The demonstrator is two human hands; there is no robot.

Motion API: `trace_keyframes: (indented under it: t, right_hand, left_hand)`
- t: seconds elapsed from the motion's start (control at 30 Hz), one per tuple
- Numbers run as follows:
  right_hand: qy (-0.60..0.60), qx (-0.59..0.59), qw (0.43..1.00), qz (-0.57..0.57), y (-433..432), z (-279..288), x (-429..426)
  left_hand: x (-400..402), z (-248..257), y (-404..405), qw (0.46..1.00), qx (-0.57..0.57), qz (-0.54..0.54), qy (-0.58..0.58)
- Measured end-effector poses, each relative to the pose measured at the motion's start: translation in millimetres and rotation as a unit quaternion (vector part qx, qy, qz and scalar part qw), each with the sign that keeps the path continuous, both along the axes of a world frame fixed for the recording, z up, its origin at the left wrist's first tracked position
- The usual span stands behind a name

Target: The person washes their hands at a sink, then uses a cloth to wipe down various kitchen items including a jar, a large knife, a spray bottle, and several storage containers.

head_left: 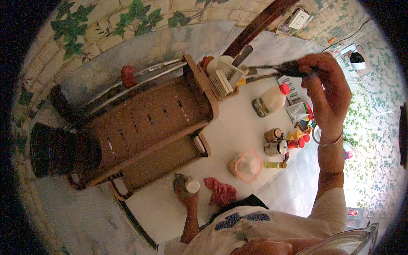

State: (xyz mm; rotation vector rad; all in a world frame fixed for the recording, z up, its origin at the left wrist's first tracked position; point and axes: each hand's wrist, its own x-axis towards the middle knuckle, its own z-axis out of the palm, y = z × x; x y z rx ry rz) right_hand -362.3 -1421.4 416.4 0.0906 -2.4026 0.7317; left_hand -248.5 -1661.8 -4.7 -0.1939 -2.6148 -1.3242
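Note:
At the right, my right hand [328,83] is raised above the counter with a bangle at its wrist. It grips a dark-handled utensil [288,68], which is blurred and points left towards a holder [223,81] with utensils and pale slotted plastic pieces. Whether one or two utensils are in the hand I cannot tell. Lower in the middle, my left hand [188,196] is closed around a small container with a round whitish top [192,185]; the fingers hide much of it. A crumpled red cloth [221,192] lies just right of that hand.
A brown two-tier rack [143,111] fills the left of the white counter, with black bowls [63,151] at its end. Towards the right stand a red-capped bottle [271,100], spice jars [274,147], and a clear tub with a pink rim [247,167]. A tiled wall rises behind.

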Motion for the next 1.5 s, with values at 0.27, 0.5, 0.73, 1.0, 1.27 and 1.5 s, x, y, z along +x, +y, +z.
trace_keyframes:
  t: [0.27,0.5,0.73,1.0,1.27,1.5]
  right_hand:
    - [-0.048,0.187,0.972,0.135,5.5,7.2,-87.9]
    - [-0.08,0.27,0.935,0.216,-1.5,-10.1,-115.7]
    - [-0.008,0.23,0.953,0.199,8.6,-1.4,-90.7]
    - [-0.048,0.265,0.938,0.217,35.1,-18.7,-50.0]
    - [-0.075,0.186,0.959,0.198,56.5,-58.0,-48.7]
    - [0.0,0.236,0.952,0.193,49.8,-111.6,-52.4]
  left_hand:
    - [-4.0,-8.3,6.5,0.999,0.017,0.006,-0.029]
    - [-2.5,-15.9,7.6,0.998,0.027,0.006,-0.049]
    - [-0.9,-17.4,3.9,0.998,0.033,0.019,-0.05]
    - [2.6,-27.2,7.5,0.998,0.032,0.023,-0.052]
    - [11.7,-52.9,5.2,0.993,0.05,0.054,-0.09]
    - [42.3,-110.9,3.0,0.757,0.602,0.137,-0.216]
